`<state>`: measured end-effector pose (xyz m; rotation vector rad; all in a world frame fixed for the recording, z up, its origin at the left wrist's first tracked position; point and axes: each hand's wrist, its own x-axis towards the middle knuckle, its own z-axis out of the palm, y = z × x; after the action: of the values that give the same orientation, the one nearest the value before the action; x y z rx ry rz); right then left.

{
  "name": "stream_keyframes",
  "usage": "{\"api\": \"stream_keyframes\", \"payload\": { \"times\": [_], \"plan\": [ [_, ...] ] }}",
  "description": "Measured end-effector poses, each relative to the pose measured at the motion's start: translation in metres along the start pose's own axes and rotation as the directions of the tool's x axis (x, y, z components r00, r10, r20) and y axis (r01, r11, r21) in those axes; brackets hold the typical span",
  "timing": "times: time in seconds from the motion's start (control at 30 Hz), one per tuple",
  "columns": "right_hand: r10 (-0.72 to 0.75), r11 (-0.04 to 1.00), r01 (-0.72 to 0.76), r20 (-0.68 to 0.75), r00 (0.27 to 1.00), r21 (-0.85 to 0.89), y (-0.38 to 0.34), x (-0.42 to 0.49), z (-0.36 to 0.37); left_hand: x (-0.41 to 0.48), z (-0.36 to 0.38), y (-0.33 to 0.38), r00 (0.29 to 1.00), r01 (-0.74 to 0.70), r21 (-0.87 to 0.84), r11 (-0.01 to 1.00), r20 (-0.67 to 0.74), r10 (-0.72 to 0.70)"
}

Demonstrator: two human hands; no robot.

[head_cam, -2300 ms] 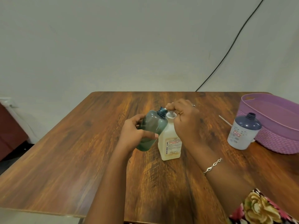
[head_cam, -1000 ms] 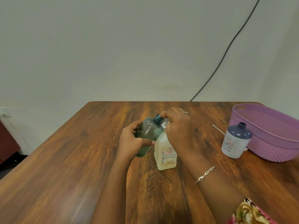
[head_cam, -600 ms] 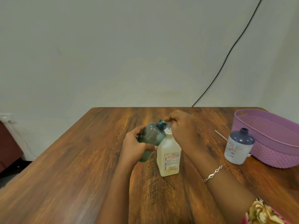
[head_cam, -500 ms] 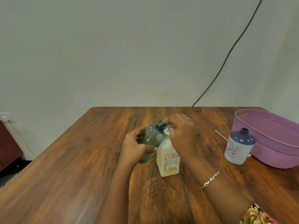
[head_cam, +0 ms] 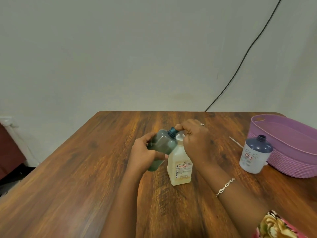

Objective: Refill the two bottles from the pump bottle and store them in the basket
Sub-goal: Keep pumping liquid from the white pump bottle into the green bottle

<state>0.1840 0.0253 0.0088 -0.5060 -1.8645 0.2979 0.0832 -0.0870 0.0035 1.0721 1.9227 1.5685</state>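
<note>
Had left hand curled round the smooth see-through teal bottle, tilted neck-to-nozzle mid-table, right hand curled over the boxy cream pump bottle, loads of bare woodgrain table around, dome-topped white bottle just beside the ribbed lilac basket at the right edge.

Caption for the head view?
Left hand holds the teal bottle tilted against the pump bottle, right hand gripping its pump; purple-topped bottle stands beside the basket.

My single wide head view looks forward and down across the bench to the wall, close above the left hand and right hand.
</note>
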Motion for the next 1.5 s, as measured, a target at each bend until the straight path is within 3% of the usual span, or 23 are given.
{"api": "stream_keyframes", "payload": {
  "times": [0.4,0.6,0.8,1.03,1.17,1.3,1.5],
  "plan": [
    [0.086,0.994,-0.087,0.024,0.996,0.068,-0.004,0.011,-0.006,0.004,0.001,0.003,1.0,-0.008,0.022,1.0,-0.012,0.008],
    [-0.002,1.0,0.002,-0.026,1.0,0.008,0.002,-0.007,0.002,-0.002,0.003,-0.003,1.0,0.011,0.011,1.0,0.009,-0.011],
    [0.115,0.985,-0.116,0.021,0.993,0.127,-0.001,0.013,-0.007,0.003,0.001,0.01,0.999,-0.03,0.053,0.998,-0.013,0.031],
    [-0.021,0.999,0.024,-0.077,0.997,0.043,0.007,-0.005,0.005,-0.004,0.002,0.001,1.0,-0.008,0.013,1.0,0.015,0.007],
    [0.01,0.997,-0.005,-0.064,0.998,0.074,0.004,-0.004,0.004,-0.005,0.003,0.0,1.0,-0.014,0.008,1.0,-0.011,0.014],
    [0.13,0.988,-0.13,0.007,0.992,0.087,0.001,0.015,-0.001,-0.001,0.0,0.008,0.998,-0.053,0.034,0.998,-0.014,0.053],
    [-0.013,0.999,0.014,-0.031,0.999,0.041,0.006,-0.003,0.005,-0.003,0.003,-0.001,0.999,-0.032,0.03,0.999,-0.02,0.033]
  ]
}}
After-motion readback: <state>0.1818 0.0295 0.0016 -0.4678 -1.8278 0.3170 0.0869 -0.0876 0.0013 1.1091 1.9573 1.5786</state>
